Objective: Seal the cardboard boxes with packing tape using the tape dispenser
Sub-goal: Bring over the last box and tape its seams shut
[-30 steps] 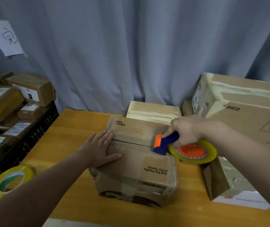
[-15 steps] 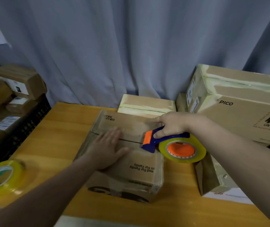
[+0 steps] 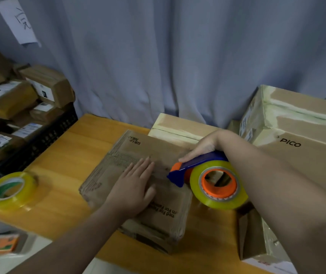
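— How many boxes are on the desk?

— Four that I can count. A worn brown cardboard box [image 3: 158,153] sits in the middle of the orange wooden desk [image 3: 69,155]. A pale, taped flat box [image 3: 178,125] is just behind it. A large taped box printed PICO [image 3: 306,139] stands at the far right, and a small brown box [image 3: 251,238] is at the near right.

— And tape?

— Two rolls. One yellowish clear roll rides on the blue and orange tape dispenser [image 3: 201,160]. A loose yellowish clear tape roll [image 3: 10,203] lies flat on the desk at the left, well apart from the middle box.

— The hands?

— The left hand [image 3: 134,186] lies flat on top of the middle box, fingers straight and together, grasping nothing. The right hand [image 3: 205,145] is curled round the dispenser's blue handle. The dispenser's nose is over the box top by its right edge; I cannot tell if it touches.

— The room?

— A grey-blue curtain [image 3: 178,56] hangs behind the desk, with a white paper sheet [image 3: 18,22] bearing a handwritten mark at the upper left. Left of the desk, a black plastic crate [image 3: 45,135] carries a heap of labelled brown parcels [image 3: 20,95].
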